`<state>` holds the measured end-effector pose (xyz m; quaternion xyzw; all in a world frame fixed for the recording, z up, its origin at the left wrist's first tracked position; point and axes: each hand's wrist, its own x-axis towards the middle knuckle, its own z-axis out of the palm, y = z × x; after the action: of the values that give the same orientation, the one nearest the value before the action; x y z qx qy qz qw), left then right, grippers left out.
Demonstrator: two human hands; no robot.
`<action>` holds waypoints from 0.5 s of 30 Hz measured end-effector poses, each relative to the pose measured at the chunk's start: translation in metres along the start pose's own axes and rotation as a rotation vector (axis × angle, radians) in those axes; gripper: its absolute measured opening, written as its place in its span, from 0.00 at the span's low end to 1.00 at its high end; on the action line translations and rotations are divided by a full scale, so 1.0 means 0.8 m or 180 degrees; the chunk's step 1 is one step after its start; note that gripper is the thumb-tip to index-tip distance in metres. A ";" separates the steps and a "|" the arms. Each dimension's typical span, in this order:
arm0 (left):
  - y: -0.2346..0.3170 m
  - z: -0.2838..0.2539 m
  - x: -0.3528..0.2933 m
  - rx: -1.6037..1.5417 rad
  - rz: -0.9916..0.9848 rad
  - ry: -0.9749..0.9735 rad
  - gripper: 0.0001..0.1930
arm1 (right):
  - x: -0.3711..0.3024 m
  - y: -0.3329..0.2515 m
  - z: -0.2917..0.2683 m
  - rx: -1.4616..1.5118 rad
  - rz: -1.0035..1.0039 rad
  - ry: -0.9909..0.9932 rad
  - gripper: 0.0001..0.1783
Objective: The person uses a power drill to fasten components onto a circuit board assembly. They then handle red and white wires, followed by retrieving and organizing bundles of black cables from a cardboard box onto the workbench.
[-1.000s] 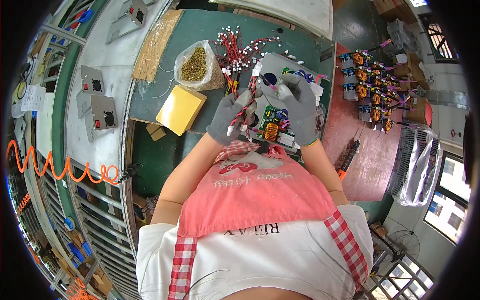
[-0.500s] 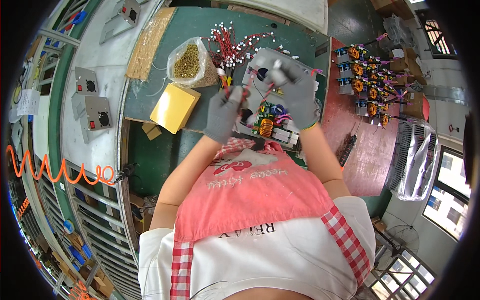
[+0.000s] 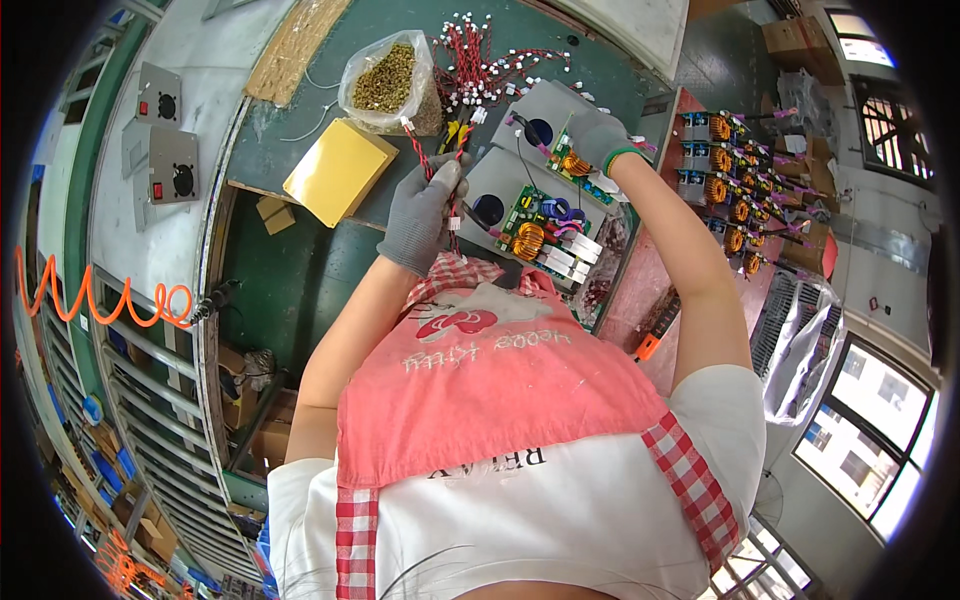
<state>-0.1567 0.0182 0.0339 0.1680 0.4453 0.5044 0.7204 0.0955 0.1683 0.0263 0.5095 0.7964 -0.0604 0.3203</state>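
My left hand (image 3: 420, 212), in a grey glove, is closed around red-and-black wire leads (image 3: 455, 215) with white connectors on their ends. To its right lies a grey metal plate (image 3: 485, 178) carrying a green circuit board (image 3: 540, 225) with a copper-wound coil, blue capacitors and white blocks. Just beyond sits a second grey plate (image 3: 548, 103) with a similar circuit board (image 3: 572, 160). Over that board's far right side is my right hand (image 3: 597, 140), also gloved; its fingers are hard to make out against the grey plate, so their hold cannot be told.
Behind my left hand stand a clear bag of small brass-coloured parts (image 3: 388, 85) and a yellow box (image 3: 340, 172). More wire leads (image 3: 470, 60) are heaped at the back. Several circuit boards (image 3: 708, 158) line the red surface at right. Metal cases with fans (image 3: 168, 178) stand at left.
My right hand has moved away from my left and now reaches over the far circuit board, which it covered before. My left hand keeps the wire leads. The whole view has shifted slightly.
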 end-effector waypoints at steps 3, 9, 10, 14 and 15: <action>0.000 -0.003 -0.003 -0.0130 -0.0030 0.0028 0.13 | 0.009 0.002 0.011 -0.0101 -0.0227 0.0143 0.11; -0.009 -0.009 0.002 -0.0308 -0.0126 0.0221 0.13 | 0.014 0.003 0.013 -0.0153 -0.0456 0.0170 0.11; -0.010 -0.010 0.004 -0.0318 -0.0148 0.0269 0.13 | 0.014 0.003 0.012 -0.0201 -0.0460 0.0127 0.11; -0.009 -0.009 0.001 -0.0436 -0.0216 0.0140 0.12 | 0.024 0.009 0.021 -0.0296 -0.0542 -0.0013 0.11; -0.009 -0.009 0.001 -0.0502 -0.0245 0.0099 0.11 | 0.030 0.013 0.026 -0.0296 -0.0577 -0.0040 0.11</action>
<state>-0.1579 0.0142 0.0248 0.0857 0.4215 0.5124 0.7433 0.1071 0.1827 -0.0012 0.4194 0.8391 -0.0553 0.3419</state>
